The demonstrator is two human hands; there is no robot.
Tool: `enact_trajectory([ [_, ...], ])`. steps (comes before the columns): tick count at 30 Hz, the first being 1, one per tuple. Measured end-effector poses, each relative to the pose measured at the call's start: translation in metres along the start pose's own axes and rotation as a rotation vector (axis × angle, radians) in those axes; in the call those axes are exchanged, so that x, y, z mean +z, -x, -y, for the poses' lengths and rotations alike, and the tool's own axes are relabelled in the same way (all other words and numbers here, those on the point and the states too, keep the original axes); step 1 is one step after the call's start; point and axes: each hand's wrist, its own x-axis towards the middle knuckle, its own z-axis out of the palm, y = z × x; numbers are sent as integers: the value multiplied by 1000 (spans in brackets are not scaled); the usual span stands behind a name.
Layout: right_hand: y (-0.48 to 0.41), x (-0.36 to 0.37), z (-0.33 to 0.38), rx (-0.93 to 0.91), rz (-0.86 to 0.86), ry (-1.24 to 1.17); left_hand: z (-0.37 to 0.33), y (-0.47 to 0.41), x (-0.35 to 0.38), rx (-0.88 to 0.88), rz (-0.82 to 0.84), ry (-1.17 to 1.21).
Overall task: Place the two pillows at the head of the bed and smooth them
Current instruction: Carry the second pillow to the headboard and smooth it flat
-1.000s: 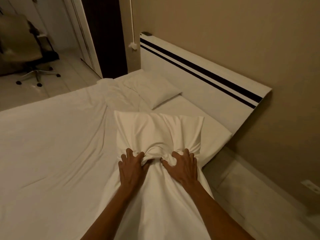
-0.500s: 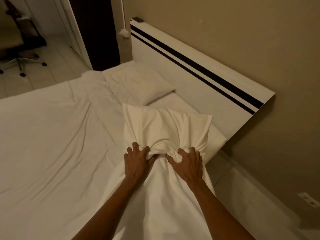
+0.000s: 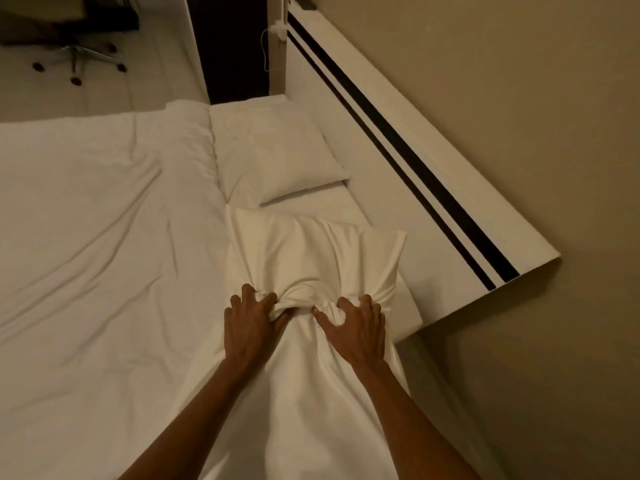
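A white pillow hangs over the near corner of the bed, its case bunched in the middle. My left hand and my right hand both grip that bunched fabric, side by side. The loose end of the case drapes down toward me between my arms. A second white pillow lies flat at the head of the bed, on the far side, next to the white headboard with two black stripes.
A white duvet covers the bed to the left, wrinkled. The beige wall runs behind the headboard. A narrow floor strip lies at right. An office chair base stands on the far floor beside a dark doorway.
Both hands have carried the gripped pillow forward toward the headboard. The view has tilted down, closer over the bed; the grip is unchanged.
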Motion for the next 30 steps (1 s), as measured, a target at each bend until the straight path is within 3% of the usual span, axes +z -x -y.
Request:
enact_trajectory([
  [17,-172,5,-85,-246,36,-17,-104,-102,56,-254,-52,32],
  [23,-218,25,-125,-330,160,-51,-142,-121,89,-405,54,-28],
  [30,-271,41,-157,-385,259,-36,-178,-147,128,-532,14,-38],
])
